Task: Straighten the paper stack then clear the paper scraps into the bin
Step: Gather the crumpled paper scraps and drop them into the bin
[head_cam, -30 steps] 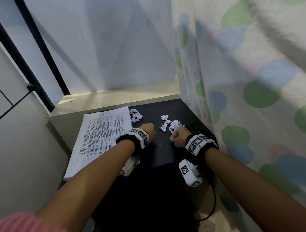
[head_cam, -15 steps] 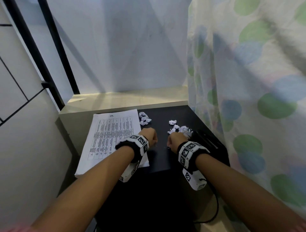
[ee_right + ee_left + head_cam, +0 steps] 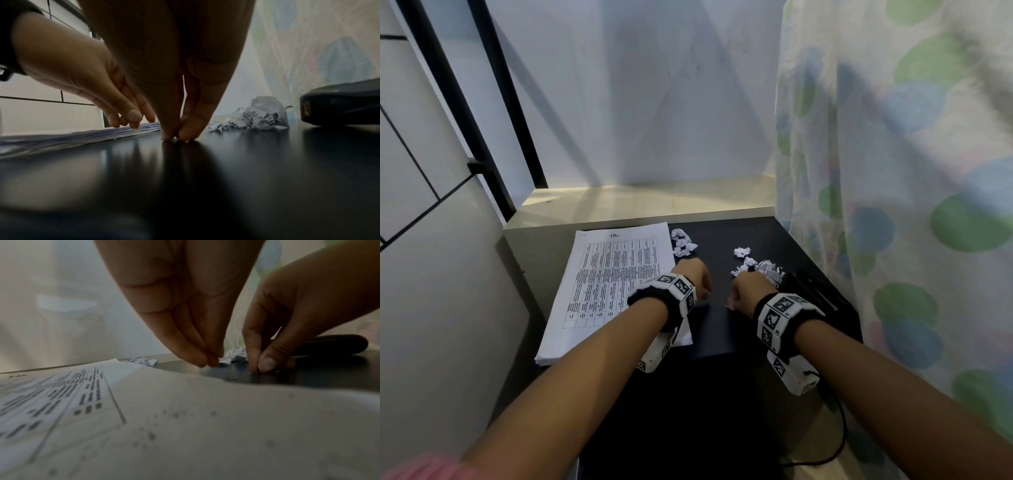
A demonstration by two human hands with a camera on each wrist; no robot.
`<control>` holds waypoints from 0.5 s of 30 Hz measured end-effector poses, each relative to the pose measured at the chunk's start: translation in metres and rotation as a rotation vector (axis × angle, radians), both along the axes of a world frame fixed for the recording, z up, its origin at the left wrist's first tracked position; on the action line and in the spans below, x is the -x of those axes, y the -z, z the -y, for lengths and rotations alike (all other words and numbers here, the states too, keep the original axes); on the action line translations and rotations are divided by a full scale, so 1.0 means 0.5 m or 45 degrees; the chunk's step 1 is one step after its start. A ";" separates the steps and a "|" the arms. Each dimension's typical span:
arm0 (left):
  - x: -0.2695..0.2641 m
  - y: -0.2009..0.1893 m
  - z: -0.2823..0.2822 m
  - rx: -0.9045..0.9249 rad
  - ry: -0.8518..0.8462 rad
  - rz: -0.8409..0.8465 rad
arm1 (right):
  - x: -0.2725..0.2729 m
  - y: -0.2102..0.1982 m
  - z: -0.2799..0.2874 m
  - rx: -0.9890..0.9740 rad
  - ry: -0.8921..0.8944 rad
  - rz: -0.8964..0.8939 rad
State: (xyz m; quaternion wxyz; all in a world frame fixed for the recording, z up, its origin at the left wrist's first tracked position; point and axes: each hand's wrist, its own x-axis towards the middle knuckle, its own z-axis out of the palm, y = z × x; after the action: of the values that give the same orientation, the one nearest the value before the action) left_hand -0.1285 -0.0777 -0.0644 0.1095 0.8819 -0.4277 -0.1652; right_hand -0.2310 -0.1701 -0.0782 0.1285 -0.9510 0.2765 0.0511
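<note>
A stack of printed paper (image 3: 613,284) lies on the left of the black table (image 3: 722,335), its near right corner under my left wrist. Crumpled scraps lie in two clusters, one by the stack's far corner (image 3: 683,243) and one further right (image 3: 763,265). My left hand (image 3: 705,293) hovers at the stack's right edge with fingertips (image 3: 207,363) pinched together; a pale sliver shows under its thumb (image 3: 134,128). My right hand (image 3: 730,304) pinches a tiny white bit (image 3: 173,138) against the bare tabletop. No bin is in view.
A black stapler-like object (image 3: 811,291) sits right of my right hand, against the dotted curtain (image 3: 893,205). A pale ledge (image 3: 647,202) runs behind the table, and a wall closes the left side. A cable (image 3: 839,435) hangs off the table's near right.
My right hand has drawn back a little from the right scrap cluster onto bare table. The left hand has hardly moved. The head view has shifted slightly.
</note>
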 end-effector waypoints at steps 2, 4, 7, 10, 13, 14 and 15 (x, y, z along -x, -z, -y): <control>0.001 0.003 0.002 -0.018 -0.005 0.012 | 0.000 -0.001 -0.007 0.006 0.002 -0.012; 0.006 0.006 0.005 -0.053 -0.012 0.027 | 0.004 -0.003 -0.017 0.034 -0.001 -0.052; 0.021 0.001 0.017 -0.113 -0.020 0.075 | 0.008 0.001 -0.023 0.044 -0.036 -0.123; 0.034 -0.002 0.031 -0.215 -0.054 0.100 | 0.012 0.009 -0.023 0.034 -0.078 -0.140; 0.044 -0.003 0.042 -0.233 -0.058 0.140 | 0.013 0.007 -0.023 -0.019 -0.108 -0.167; 0.047 -0.006 0.043 -0.245 -0.053 0.144 | 0.013 0.007 -0.019 -0.057 -0.102 -0.144; 0.048 -0.007 0.042 -0.265 -0.035 0.142 | 0.013 0.008 -0.009 -0.116 -0.067 -0.105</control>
State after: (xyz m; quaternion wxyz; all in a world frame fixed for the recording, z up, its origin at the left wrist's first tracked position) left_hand -0.1527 -0.0989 -0.0609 -0.0042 0.9022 -0.4014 -0.1578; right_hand -0.2377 -0.1657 -0.0823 0.1589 -0.9482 0.2539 0.1060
